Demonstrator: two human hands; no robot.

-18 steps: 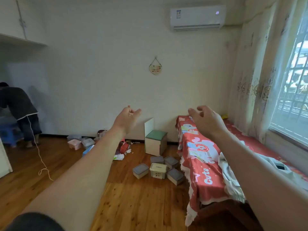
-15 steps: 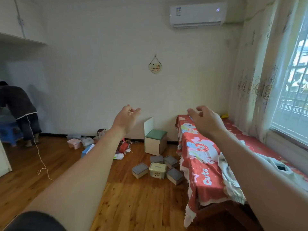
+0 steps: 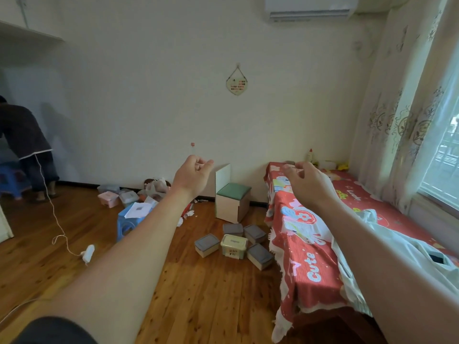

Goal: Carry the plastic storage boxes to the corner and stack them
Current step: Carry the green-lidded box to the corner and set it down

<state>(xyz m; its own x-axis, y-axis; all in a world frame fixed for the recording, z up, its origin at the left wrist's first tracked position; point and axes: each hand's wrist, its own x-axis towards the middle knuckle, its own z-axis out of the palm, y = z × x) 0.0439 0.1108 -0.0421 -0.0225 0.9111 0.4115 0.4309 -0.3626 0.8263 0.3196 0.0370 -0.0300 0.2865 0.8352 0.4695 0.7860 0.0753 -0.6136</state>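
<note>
Several small plastic storage boxes lie in a cluster on the wooden floor beside the bed: a cream one with a yellowish lid (image 3: 234,245) in the middle, grey-lidded ones (image 3: 207,245) (image 3: 259,255) around it. More boxes, one pink (image 3: 108,198), sit by the far wall. Both my arms are stretched out in front of me at chest height, well above the boxes. My left hand (image 3: 192,176) and my right hand (image 3: 306,182) are empty, fingers loosely curled and apart.
A bed with a red cartoon cover (image 3: 310,247) runs along the right under a curtained window. A white stool box with a green seat (image 3: 232,202) stands near the wall. A blue stool (image 3: 128,223), litter and a white cord (image 3: 58,234) lie at left. A person (image 3: 23,145) bends at far left.
The view has tilted down and moved forward, so the boxes and floor look nearer. My hands stay raised and empty, with the fingers a little more curled.
</note>
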